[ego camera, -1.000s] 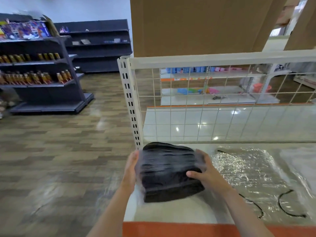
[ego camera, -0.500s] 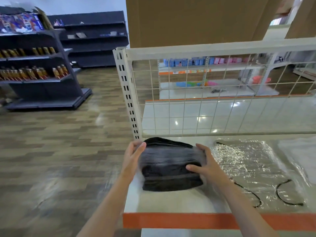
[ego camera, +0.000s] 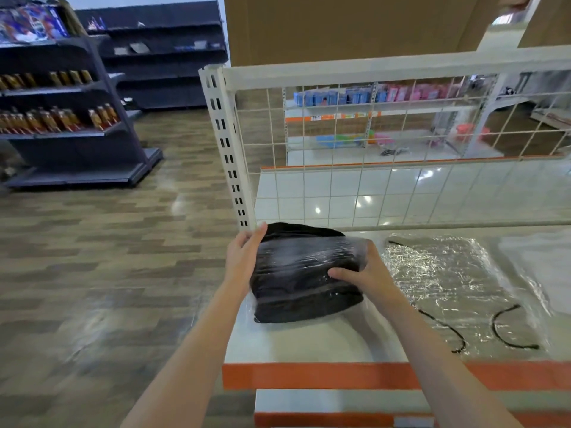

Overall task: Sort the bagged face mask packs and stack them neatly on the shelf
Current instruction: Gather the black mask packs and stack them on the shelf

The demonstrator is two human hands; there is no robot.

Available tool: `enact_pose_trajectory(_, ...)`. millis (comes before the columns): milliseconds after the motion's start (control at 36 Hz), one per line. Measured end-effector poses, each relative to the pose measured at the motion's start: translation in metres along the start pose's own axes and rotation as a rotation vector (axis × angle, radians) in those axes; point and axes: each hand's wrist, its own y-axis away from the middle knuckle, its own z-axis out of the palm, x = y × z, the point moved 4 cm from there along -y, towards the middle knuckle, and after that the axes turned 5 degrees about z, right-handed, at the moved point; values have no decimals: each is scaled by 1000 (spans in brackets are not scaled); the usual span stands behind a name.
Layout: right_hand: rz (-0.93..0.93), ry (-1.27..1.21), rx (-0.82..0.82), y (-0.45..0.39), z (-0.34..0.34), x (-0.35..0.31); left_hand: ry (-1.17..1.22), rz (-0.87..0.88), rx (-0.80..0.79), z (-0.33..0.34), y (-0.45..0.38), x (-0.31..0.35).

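We've got both hands on the pack of black face masks (ego camera: pixel 304 273), which sits on the white shelf (ego camera: pixel 309 341) at its left-hand corner, close to the slotted upright post (ego camera: pixel 228 149) and the wire grid back panel (ego camera: pixel 401 143).

Left hand (ego camera: pixel 244 261): grip mostly open, fingers straight-ish and laid flat vs. the pack's left side, fingertips up near the post's base. Not wrapped round it, more pressing/steadying. Right hand (ego camera: pixel 367 270): grip curled round the pack's right end, thumb lying across the top of the clear wrap, fingers behind the pack & mostly hidden, so we can't tell how far they reach.

The pack is a thick bundle in shiny clear plastic, between our two grips, resting on the shelf w/ its near edge toward us. Looks slightly tilted up at the front, but can't be sure.

Just right of the right grip lies a flat clear plastic bag (ego camera: pixel 448 288), crinkled, on the same shelf, w/ thin black ear loops (ego camera: pixel 506 329) showing at its near end. Further right, another bit of clear plastic (ego camera: pixel 537 267), blurry.

Below our grips runs the shelf's orange front strip (ego camera: pixel 309 375). Well left of the left grip, across the wood-pattern floor (ego camera: pixel 92 257), stands a dark shelving unit (ego camera: pixel 77 125) w/ rows of bottles (ego camera: pixel 49 118). Beyond the grid, above both grips, a big brown cardboard panel (ego camera: pixel 340 26).
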Motion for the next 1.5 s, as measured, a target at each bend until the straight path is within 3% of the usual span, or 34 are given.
enact_pose_trajectory(167,76,-50,-129,8,1,12,-71,-30,76,-5,-2,-7)
enact_pose_trajectory(472,96,77,-121,4,1,13,-185,-70,82,1,-16,-11)
enact_pose_trajectory(611,95,148,-70,-1,0,15,-55,1,-125,-10,0,-15)
enact_pose_trajectory(750,112,96,-71,-2,3,19,-142,34,-408,-22,30,-29)
enact_pose_trajectory(944,139,39,-69,-4,7,17,-341,18,-570,-32,36,-51)
enact_pose_trajectory(1056,108,166,19,-9,8,16,-571,180,-433,-29,31,-49)
enact_pose_trajectory(1194,-44,171,62,-3,9,-13,-414,273,-285,-31,20,-25)
enact_pose_trajectory(1278,-118,160,-70,7,4,-23,-344,270,-345,-37,20,-22)
enact_pose_trajectory(1361,-46,114,-264,19,5,-12,-317,191,-409,-43,25,-33)
enact_pose_trajectory(1500,-36,124,-371,25,8,2,-297,156,-450,-45,28,-47)
